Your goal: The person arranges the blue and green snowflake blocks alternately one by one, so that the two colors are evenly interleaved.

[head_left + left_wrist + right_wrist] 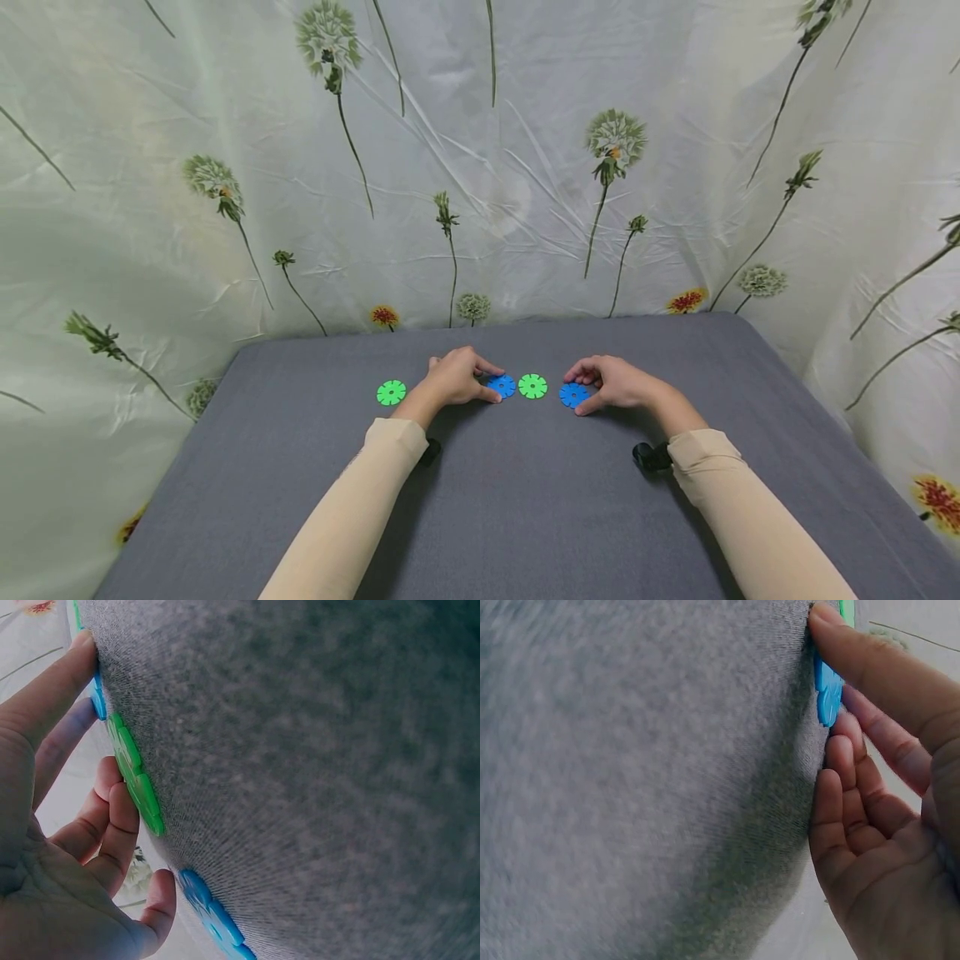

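Observation:
Flat round plastic building discs with notched rims lie in a row across the cloth. My left hand (453, 377) holds a blue disc (501, 386) between thumb and forefinger. Under its curled fingers lies a green disc (135, 776), with another blue disc (214, 915) near the little finger; the hand hides both in the head view. To the right, my right hand (618, 383) pinches a blue disc (574, 395) at its near and far edges. Between the two held discs lies a green disc (533, 386). At the row's left end sits another green disc (391, 392).
Dark grey cloth covers the table (510, 517). Along its far edge hangs a pale curtain (517, 167) printed with dandelions and flowers, which continues down both sides. A black strap-mounted device (651, 457) sits at the right wrist.

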Demonstrator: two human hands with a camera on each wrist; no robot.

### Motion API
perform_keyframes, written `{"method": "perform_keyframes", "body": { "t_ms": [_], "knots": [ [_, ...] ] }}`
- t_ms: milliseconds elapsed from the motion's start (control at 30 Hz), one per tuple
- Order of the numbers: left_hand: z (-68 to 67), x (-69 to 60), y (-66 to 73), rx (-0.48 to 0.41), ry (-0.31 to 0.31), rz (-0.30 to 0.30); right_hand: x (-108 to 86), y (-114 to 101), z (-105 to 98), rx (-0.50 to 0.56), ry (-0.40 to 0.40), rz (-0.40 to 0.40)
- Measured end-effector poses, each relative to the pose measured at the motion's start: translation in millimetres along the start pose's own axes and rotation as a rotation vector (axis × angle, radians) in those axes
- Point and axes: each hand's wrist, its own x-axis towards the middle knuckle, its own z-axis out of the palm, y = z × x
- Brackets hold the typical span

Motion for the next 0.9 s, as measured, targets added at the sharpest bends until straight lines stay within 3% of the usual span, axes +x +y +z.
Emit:
{"method": "perform_keyframes", "body": {
  "t_ms": [433,900],
  "knots": [
    [-0.3,-0.3,-0.7,0.003,0.004,0.005,-0.9,-3.4,-0.7,-0.05,0.034,0.026],
    [1.2,0.3,-1.4,-0.009,0.005,-0.004,-4.5,2.3,1.6,0.152,0.016,-0.035]
  ]
}}
